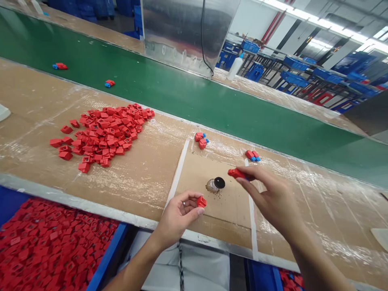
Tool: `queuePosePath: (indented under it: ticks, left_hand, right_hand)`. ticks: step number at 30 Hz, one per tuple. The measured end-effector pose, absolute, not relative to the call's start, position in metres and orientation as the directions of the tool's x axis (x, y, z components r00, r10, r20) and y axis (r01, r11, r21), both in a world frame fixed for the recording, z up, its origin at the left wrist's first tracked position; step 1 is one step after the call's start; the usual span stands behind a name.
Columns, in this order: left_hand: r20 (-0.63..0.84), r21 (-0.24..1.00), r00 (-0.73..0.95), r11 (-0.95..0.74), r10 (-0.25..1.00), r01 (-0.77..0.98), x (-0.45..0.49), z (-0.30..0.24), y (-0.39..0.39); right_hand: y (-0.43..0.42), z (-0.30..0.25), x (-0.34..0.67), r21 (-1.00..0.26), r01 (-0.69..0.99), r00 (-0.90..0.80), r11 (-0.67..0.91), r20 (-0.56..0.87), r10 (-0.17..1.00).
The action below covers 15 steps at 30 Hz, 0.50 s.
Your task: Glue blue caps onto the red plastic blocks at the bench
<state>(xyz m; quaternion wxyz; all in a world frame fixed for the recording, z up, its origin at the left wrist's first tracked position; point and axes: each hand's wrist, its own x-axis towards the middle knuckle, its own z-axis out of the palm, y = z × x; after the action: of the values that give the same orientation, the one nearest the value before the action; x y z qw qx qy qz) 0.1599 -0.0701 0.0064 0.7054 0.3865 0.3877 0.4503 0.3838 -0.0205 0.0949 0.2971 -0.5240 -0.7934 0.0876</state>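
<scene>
My left hand (176, 218) is closed on a small red plastic block (201, 201), gripped between thumb and fingers near the table's front edge. Higher and to the right, my right hand (274, 196) pinches another red plastic piece (235, 173); a dark or bluish bit shows at its finger end, too covered to make out. Between the two hands stands a small clear jar with a black round top (219, 182), dark specks around it on a cardboard sheet (194, 171). Beyond it lie red pieces with blue ends, one pair (201, 140) left and another pair (252, 155) right.
A heap of red blocks (106, 133) covers the table's left part. Behind runs a green conveyor belt (169, 97) carrying two red-and-blue pieces (61, 66). A blue bin (113, 252) full of red blocks sits front left. A white bottle (235, 68) stands beyond the belt.
</scene>
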Motion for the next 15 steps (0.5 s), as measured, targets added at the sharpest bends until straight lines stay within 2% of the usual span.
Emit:
queuePosePath:
  ticks: [2, 6, 10, 15]
  left_hand:
    - [-0.194, 0.894, 0.292, 0.292, 0.936, -0.341, 0.1598, 0.0063, -0.0705]
    - [-0.199, 0.890, 0.287, 0.295, 0.937, -0.347, 0.1596, 0.0062, -0.0713]
    - [-0.197, 0.880, 0.292, 0.300, 0.936, -0.369, 0.1598, 0.0062, -0.0718]
    - [-0.201, 0.881, 0.297, 0.305, 0.934, -0.362, 0.1593, 0.0078, -0.0723]
  right_hand:
    - [-0.0197, 0.0925, 0.3840, -0.443, 0.784, -0.261, 0.435, 0.400, 0.878]
    - [-0.0211, 0.0855, 0.3834, -0.463, 0.761, -0.345, 0.454, 0.303, 0.888]
    - [-0.0240, 0.0869, 0.3840, -0.453, 0.790, -0.219, 0.412, 0.420, 0.881]
    - [-0.0242, 0.0855, 0.3854, -0.417, 0.772, -0.354, 0.479, 0.345, 0.869]
